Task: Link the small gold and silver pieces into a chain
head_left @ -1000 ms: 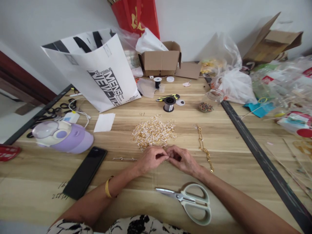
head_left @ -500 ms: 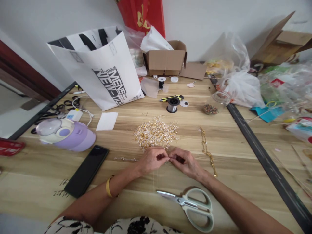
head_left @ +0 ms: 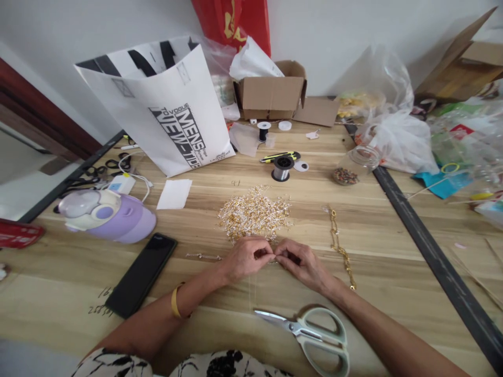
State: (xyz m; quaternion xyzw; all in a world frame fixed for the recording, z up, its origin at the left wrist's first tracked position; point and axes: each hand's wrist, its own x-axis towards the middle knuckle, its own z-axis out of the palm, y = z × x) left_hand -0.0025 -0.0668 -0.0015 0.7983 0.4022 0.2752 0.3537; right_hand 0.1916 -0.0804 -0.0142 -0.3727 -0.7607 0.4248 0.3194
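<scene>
Fingers (head_left: pixel 267 258) of left hand (head_left: pixel 242 257) and right hand (head_left: pixel 305 266) pinch tip to tip, just nearside of the pile (head_left: pixel 254 212), likely steadying something too small to make out. Scissors (head_left: pixel 291 326) lie farther nearside, seemingly for easy reach; gold chain (head_left: pixel 346 256) right; silver chain (head_left: pixel 204 256) left.

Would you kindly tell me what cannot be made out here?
In the head view:
What, if anything, left hand and right hand pinch: too small, hidden by them.
Whether the silver chain continues: left wrist blocks it.
Top of red bag: cut off by upper edge.
Single pieces in jewellery pile: too small.
</scene>
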